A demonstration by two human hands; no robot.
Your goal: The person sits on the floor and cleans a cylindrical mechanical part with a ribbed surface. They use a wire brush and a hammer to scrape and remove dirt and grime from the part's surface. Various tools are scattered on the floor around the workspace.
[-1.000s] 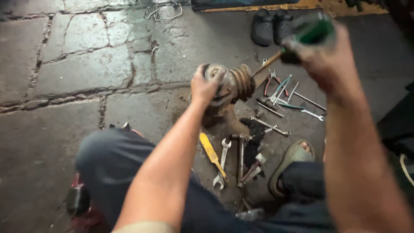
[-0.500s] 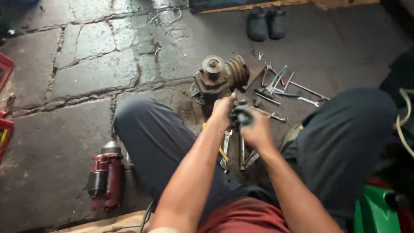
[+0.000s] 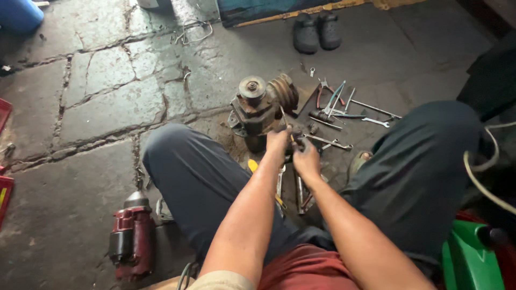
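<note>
Rust-brown and greasy, the pulley unit [image 3: 262,110] sits on the stone floor [image 3: 97,107] just beyond my knuckles, its round hub facing up and its grooved pulley wheel [image 3: 284,91] on the side away from my left knee. My left hand [image 3: 278,142] is curled shut, fingers wrapped round the lower end of a thin metal tool [image 3: 285,119] whose shaft slants up against the unit's body. My right hand [image 3: 306,157] is closed too, pressed right beside the left and pinching something small and dark; I cannot tell what it is. Both hands meet low between my legs, nearly touching the base of the unit. Beyond my right hand a scatter of spanners and pliers [image 3: 344,110] lies fanned out on the floor, and more spanners [image 3: 298,188] lie under my forearms, with a yellow-handled tool [image 3: 252,165] poking out beside my left wrist. By my left thigh a dark red starter motor [image 3: 131,236] lies on its side. Cracked, damp stone slabs stretch off to the left; a pair of dark shoes [image 3: 317,31] stands at the far edge, a blue drum [image 3: 20,13] fills the far left corner, and a green plastic thing [image 3: 470,258] sits at my right hip.
</note>
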